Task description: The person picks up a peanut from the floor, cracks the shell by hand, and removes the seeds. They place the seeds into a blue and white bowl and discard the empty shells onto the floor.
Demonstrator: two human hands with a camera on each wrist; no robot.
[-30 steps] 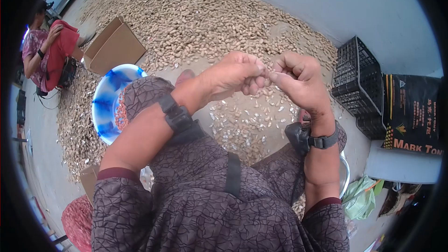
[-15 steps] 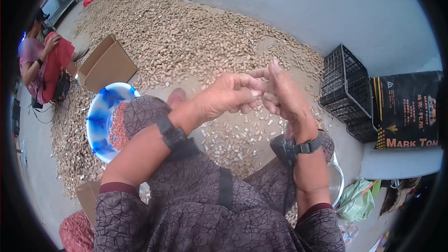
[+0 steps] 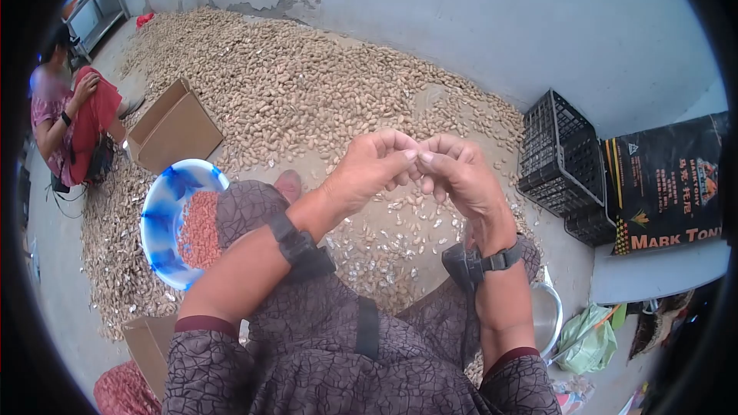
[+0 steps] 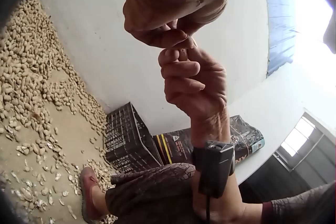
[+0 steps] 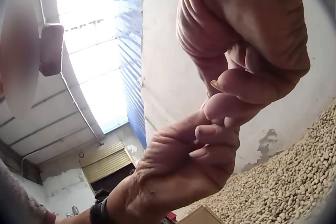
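Note:
Both hands meet at the fingertips above the floor between the knees. The left hand (image 3: 369, 169) has its thumb and forefinger pinched together, other fingers curled beneath. Facing it, the right hand (image 3: 465, 177) pinches at the same spot, thumb against thumb. A peanut between them is almost wholly hidden by the fingertips, and I cannot tell whether its shell is cracked. In the left wrist view the right hand (image 4: 194, 85) shows curled fingers right under the left hand's tips. Loose peanuts and split shells (image 3: 384, 238) lie on the floor below.
A wide heap of unshelled peanuts (image 3: 323, 69) spreads to the wall. At left stand a blue-and-white basin (image 3: 157, 223) of red kernels (image 3: 201, 234) and an open cardboard box (image 3: 175, 127), with a seated person (image 3: 73, 123) beyond. Black crates (image 3: 557, 157) and a printed black sack (image 3: 669, 184) stand right.
The right hand's fingers, stretched upward half a second ago, have folded back into a pinch against the left hand's fingertips. The head view has tilted up, so the surroundings sit lower.

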